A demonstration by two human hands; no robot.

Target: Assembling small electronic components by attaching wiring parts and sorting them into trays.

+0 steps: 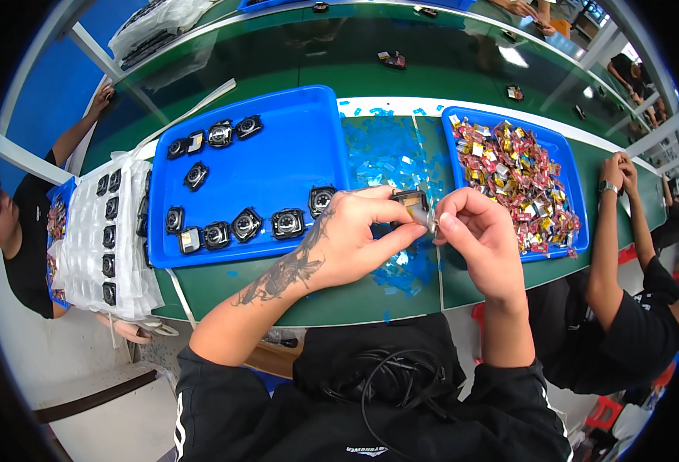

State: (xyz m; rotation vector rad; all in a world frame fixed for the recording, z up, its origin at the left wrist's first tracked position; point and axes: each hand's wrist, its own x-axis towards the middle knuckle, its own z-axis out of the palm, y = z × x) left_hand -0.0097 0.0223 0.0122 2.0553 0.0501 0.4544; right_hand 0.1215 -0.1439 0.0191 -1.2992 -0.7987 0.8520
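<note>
I have both hands raised over the near edge of the green tabletop (309, 300), meeting around one small dark module (410, 205). My left hand (347, 239) clasps it from the left, thumb beneath; my right hand (474, 235) pinches its right end, where something small and metallic shows, though I cannot quite make it out. The module's long axis runs left to right between the grips. The left blue tray (293, 154) carries similar black round-faced modules along its left and near sides; the right blue tray (563, 165) is heaped with small red-and-yellow parts.
</note>
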